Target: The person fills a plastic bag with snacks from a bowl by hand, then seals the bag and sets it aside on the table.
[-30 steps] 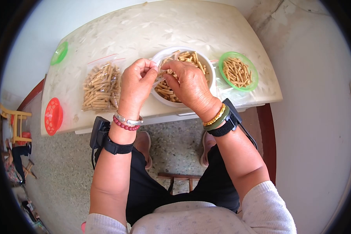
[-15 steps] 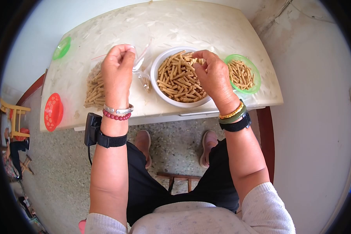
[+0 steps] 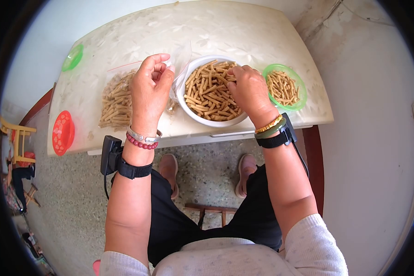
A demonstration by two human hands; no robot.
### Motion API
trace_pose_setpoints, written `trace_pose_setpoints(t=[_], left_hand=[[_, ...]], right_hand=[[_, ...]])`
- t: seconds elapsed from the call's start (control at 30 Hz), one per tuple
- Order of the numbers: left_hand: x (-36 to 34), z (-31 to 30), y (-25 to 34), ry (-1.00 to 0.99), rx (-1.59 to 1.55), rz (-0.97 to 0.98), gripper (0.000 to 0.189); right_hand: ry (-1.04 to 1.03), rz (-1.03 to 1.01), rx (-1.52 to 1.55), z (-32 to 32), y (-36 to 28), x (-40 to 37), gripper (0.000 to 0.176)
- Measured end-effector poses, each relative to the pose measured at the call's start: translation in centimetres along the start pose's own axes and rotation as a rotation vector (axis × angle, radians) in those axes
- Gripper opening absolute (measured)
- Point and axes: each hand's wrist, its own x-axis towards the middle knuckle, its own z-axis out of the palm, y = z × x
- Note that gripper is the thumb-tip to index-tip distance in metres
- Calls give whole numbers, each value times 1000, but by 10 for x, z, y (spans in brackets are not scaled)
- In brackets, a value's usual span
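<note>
A white bowl (image 3: 189, 110) full of tan snack sticks (image 3: 207, 94) stands at the table's near edge. My left hand (image 3: 151, 92) pinches the top of a small clear plastic bag (image 3: 179, 69) just left of the bowl. My right hand (image 3: 249, 92) rests over the bowl's right side with its fingers closed on several sticks. A filled clear bag of sticks (image 3: 116, 102) lies on the table left of my left hand.
A green basket (image 3: 300, 89) holding sticks sits right of the bowl. A green lid (image 3: 72, 57) and a red basket (image 3: 62, 132) lie at the table's left edge. The table (image 3: 207, 27) has a pale patterned top. My feet and a stool show below.
My hands parted from the middle. The left carried the small bag to the left of the bowl. The right moved to the bowl's right side, then dipped into the sticks.
</note>
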Motion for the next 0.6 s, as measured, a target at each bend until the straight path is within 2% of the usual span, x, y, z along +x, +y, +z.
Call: trace_pose_setpoints(t=[0.17,0.23,0.27,0.33,0.4,0.47,0.53,0.57,0.6], left_hand=[[-3,2,11,13,33,76,30],[-4,2,16,69,74,202,31],[-5,2,17,71,75,202,31],[-5,3,19,142,76,359,29],[-10,3,25,126,94,413,28],[-20,4,36,107,109,469,27],[-33,10,48,-39,143,437,24],[-36,16,46,-58,144,520,22],[-40,21,45,-130,123,525,21]], right_hand=[[-65,24,-181,17,-5,5,16],[-81,30,-216,19,-8,5,17],[-76,28,-203,20,-8,5,15],[-73,24,-189,18,-9,5,13],[-2,-29,27,13,-11,3,9],[-8,-28,79,0,-16,0,8],[-13,-27,130,-7,-17,-2,9],[-13,6,279,-9,-17,-3,9],[-13,39,427,-10,-17,-4,10]])
